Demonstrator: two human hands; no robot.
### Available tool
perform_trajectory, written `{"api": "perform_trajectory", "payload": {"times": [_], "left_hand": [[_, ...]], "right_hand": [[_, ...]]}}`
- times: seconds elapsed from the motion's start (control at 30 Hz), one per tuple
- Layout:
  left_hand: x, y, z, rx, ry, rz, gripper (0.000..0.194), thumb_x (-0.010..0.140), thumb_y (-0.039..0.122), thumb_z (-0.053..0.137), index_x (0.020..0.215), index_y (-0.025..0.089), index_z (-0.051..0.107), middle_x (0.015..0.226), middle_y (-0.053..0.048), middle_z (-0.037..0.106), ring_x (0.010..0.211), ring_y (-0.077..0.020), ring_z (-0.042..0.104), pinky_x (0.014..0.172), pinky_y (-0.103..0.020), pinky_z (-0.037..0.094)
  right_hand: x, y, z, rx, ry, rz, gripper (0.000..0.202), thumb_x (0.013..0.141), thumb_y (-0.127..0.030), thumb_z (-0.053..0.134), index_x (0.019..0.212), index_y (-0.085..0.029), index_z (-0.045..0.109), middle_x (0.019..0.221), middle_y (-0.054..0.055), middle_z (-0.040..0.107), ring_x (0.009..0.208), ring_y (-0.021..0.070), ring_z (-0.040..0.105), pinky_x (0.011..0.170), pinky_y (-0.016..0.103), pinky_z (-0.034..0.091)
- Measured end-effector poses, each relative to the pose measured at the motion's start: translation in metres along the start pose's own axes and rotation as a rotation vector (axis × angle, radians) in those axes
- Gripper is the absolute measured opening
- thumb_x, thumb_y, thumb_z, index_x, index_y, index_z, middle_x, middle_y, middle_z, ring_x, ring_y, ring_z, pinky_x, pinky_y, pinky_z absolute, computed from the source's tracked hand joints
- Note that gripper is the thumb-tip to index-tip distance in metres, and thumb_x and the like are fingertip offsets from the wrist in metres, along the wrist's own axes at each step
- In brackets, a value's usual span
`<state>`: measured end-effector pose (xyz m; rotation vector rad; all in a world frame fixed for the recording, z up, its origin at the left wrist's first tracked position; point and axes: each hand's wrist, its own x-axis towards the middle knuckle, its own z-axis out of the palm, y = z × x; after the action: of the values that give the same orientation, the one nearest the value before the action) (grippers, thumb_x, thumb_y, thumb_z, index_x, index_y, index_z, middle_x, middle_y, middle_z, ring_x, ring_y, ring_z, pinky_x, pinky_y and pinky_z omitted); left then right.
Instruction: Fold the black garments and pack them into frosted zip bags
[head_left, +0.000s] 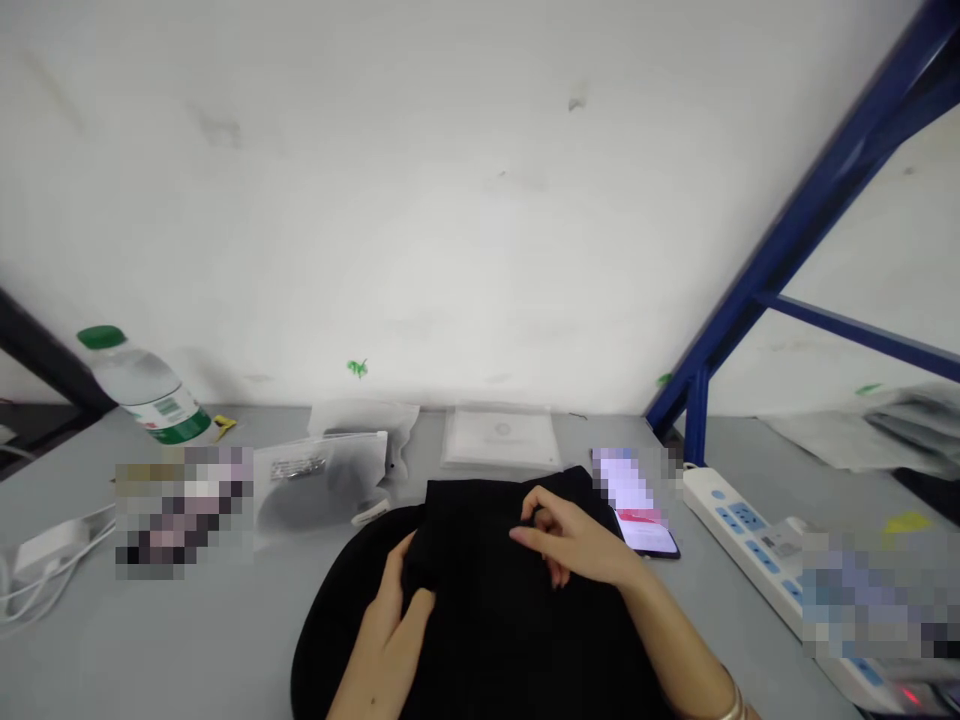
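A piece of black fabric (pixel 517 620) lies in front of me, its upper edge roughly straight. At its left edge, my left hand (pixel 397 615) is closed on the fabric, the thumb on top and the fingers partly hidden behind it. Over the upper right of the cloth is my right hand (pixel 562 540), with the index finger bent and the thumb close to it in a pinch. What the pinch holds, if anything, is too small or dark to make out. A rounded black shape (pixel 330 610) spreads out on the left, under or behind the fabric.
A grey table (pixel 225 640) meets a white wall. On it are a green-capped bottle (pixel 154 390), a frosted zip bag (pixel 322 480), a flat white packet (pixel 501 435), a lit phone (pixel 637 510), a power strip (pixel 750 540) and a white charger (pixel 52 550). A blue frame (pixel 787 230) rises at right.
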<state>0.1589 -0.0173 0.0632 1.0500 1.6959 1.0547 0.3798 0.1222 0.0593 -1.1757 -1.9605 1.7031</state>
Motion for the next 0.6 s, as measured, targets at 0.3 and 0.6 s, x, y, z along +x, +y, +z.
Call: {"api": "perform_trajectory", "payload": {"times": [0.3,0.6], "left_hand": [[0.015,-0.017,-0.017,0.092,0.13,0.275,0.049,0.09,0.037,0.055,0.138,0.032,0.049,0.146,-0.003,0.051,0.138,-0.027,0.043,0.116,-0.047,0.034],[0.014,-0.037,-0.045,0.185,0.17,0.185,0.062,0.087,0.047,0.059,0.144,0.033,0.039,0.152,-0.003,0.044,0.141,-0.0284,0.039,0.118,-0.051,0.03]], "right_hand": [[-0.007,-0.009,-0.013,-0.205,-0.066,-0.204,0.033,0.07,-0.039,0.081,0.092,-0.02,0.064,0.088,-0.001,0.061,0.076,0.0142,0.053,0.065,0.026,0.043],[-0.012,-0.008,-0.029,-0.217,0.116,-0.237,0.019,0.086,-0.031,0.062,0.101,-0.021,0.065,0.1,0.005,0.065,0.089,0.0186,0.059,0.072,0.03,0.044]]}}
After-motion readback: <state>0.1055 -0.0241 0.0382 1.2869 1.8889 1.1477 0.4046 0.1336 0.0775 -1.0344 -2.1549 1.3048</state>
